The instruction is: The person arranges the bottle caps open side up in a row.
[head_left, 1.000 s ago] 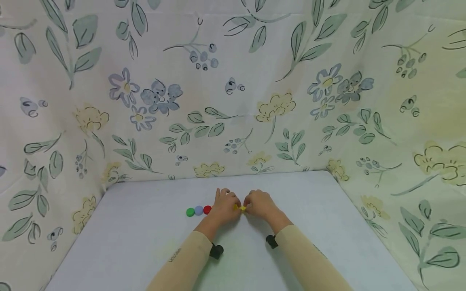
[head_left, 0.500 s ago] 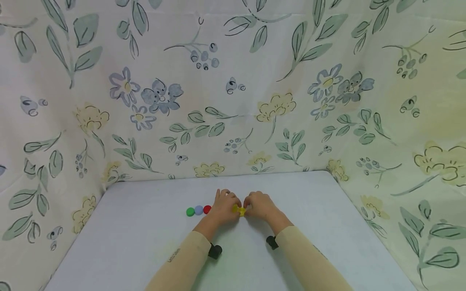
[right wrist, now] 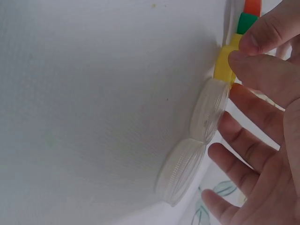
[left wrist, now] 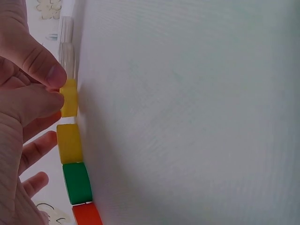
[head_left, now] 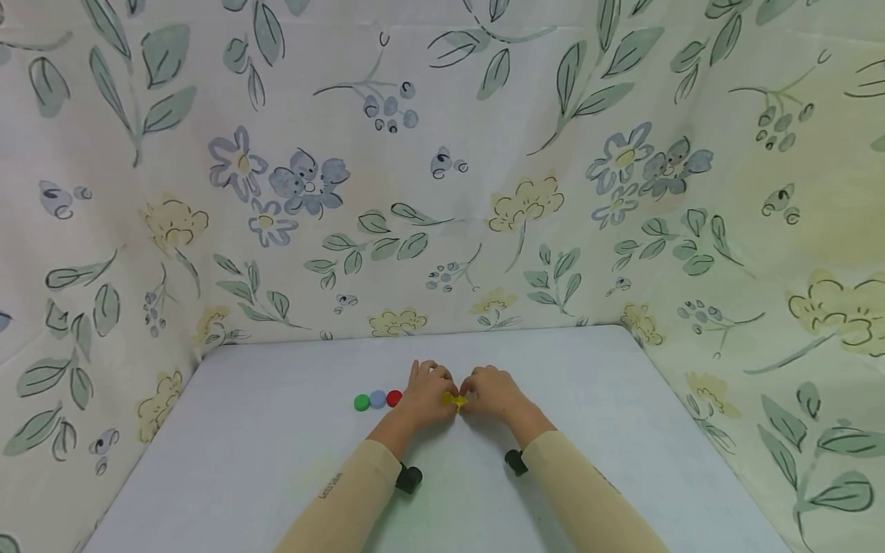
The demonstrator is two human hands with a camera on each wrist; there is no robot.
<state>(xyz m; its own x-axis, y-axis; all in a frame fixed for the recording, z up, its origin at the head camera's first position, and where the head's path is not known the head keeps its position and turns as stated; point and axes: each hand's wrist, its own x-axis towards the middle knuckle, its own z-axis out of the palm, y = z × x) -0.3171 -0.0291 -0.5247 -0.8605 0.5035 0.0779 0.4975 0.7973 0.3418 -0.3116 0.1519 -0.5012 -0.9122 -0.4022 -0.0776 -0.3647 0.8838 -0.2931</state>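
In the head view my left hand [head_left: 425, 395] and right hand [head_left: 494, 392] meet over a small yellow cap [head_left: 459, 402]. The left wrist view shows both thumbs against this yellow cap [left wrist: 70, 99], which stands at the table surface in a row of round caps. My right thumb and forefinger pinch it in the right wrist view, the other fingers spread. My left thumb and forefinger pinch it from the other side. Beside it, toward the left, is a second yellow cap [left wrist: 70, 144]. Two clear ribbed caps, one clear cap [right wrist: 208, 112] nearer the yellow, adjoin it on the right.
The row continues left with a green cap [left wrist: 77, 183] and a red-orange cap [left wrist: 88, 215]. In the head view a red cap [head_left: 394, 398], a lilac cap [head_left: 377, 399] and a green cap [head_left: 362, 402] lie on the white table [head_left: 276, 445]. A floral cloth [head_left: 470, 230] hangs behind.
Both hands stay nearly in place. The yellow shape visible between the fingertips has shifted and changed outline slightly; the right fingertips have come marginally closer to the left since half a second ago.
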